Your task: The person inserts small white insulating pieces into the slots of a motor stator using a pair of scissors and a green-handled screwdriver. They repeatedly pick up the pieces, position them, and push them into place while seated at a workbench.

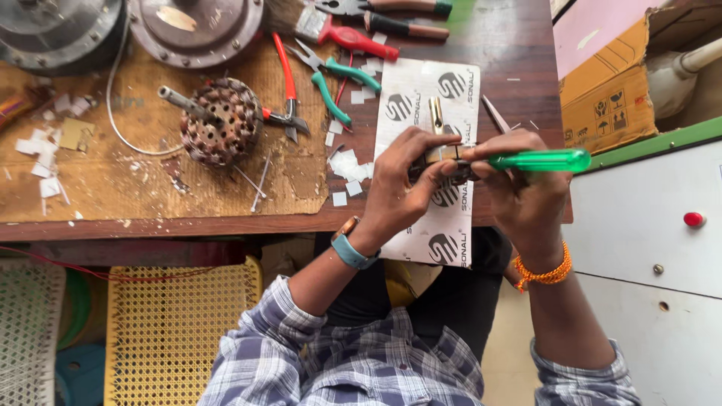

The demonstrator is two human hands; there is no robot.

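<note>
My left hand point(402, 177) grips a small brass-coloured metal part point(436, 120) over a white printed sheet point(429, 98) on the wooden bench. My right hand point(519, 184) holds a screwdriver with a clear green handle point(541, 160), its tip pointing left into the part between my fingers. Both hands meet at the part, and most of it is hidden by my fingers. A blue band sits on my left wrist and an orange beaded thread on my right.
A wound motor stator point(220, 120) with a shaft lies at the left on brown board. Red-handled pliers point(288, 90), green-handled pliers point(331, 79), a red-handled brush point(338, 31), round metal motor covers point(195, 26) and paper scraps point(347, 169) surround it. A cardboard box point(609, 90) stands at right.
</note>
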